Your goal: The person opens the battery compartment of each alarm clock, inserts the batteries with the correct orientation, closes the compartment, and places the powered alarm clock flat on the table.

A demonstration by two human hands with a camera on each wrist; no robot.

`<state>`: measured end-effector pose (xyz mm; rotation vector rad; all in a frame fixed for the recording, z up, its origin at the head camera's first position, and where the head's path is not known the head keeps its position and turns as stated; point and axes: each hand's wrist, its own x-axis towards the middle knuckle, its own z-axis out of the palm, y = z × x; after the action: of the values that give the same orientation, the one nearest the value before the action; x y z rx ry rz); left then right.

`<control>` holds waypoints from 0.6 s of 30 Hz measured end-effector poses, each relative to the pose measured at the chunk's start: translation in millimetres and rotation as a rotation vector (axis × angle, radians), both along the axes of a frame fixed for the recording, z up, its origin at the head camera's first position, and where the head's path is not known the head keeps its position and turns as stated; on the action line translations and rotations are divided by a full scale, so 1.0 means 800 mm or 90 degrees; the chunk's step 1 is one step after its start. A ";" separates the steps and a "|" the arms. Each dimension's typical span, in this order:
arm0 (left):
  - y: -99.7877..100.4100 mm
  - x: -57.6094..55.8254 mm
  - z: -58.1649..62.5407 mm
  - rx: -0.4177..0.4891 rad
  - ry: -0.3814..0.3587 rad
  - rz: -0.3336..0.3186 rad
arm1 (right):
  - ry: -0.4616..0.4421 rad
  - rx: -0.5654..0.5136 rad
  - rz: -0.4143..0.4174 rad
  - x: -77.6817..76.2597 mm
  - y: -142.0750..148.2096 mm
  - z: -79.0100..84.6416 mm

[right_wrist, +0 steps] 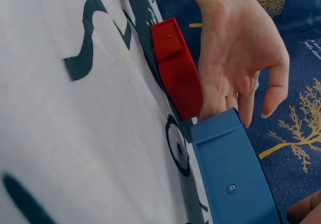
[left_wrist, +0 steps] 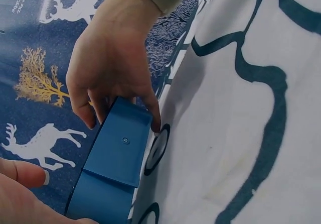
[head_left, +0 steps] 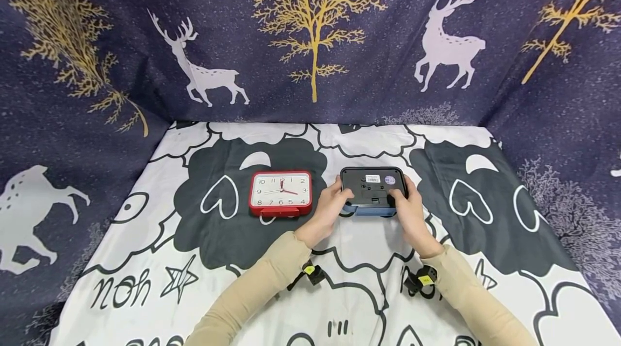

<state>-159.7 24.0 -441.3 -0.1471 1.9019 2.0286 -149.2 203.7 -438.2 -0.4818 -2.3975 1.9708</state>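
A blue alarm clock (head_left: 373,210) is face down between the two hands, its black back (head_left: 375,180) turned up with a barcode label and a round purple sticker. My left hand (head_left: 330,207) grips its left end and my right hand (head_left: 409,214) its right end. The right thumb lies over the back; the dial is hidden. In the left wrist view, the right hand (left_wrist: 113,53) curls its fingers around the far end of the blue case (left_wrist: 118,143). The right wrist view has the left hand (right_wrist: 241,58) at the opposite end of the case (right_wrist: 235,163).
Left of the hands lies a red alarm clock (head_left: 281,193), white dial up. Both rest on a black-and-white patterned cloth (head_left: 354,265). Behind hangs a dark blue curtain (head_left: 368,71) with deer and trees. Wrist cameras (head_left: 421,280) are strapped to both arms.
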 end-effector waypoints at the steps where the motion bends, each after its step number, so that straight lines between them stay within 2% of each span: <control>1: 0.000 0.000 0.001 0.001 0.000 -0.003 | 0.001 0.000 0.001 0.000 0.000 0.000; 11: -0.004 0.004 0.008 0.001 0.016 -0.013 | 0.016 0.013 0.018 0.005 0.002 0.008; 18: -0.006 0.001 0.011 0.003 0.025 -0.007 | 0.036 0.060 0.046 0.010 0.002 0.018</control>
<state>-158.8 19.0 -432.7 -0.0962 1.9169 2.0439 -140.9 205.6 -423.8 -0.3374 -2.4924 1.8605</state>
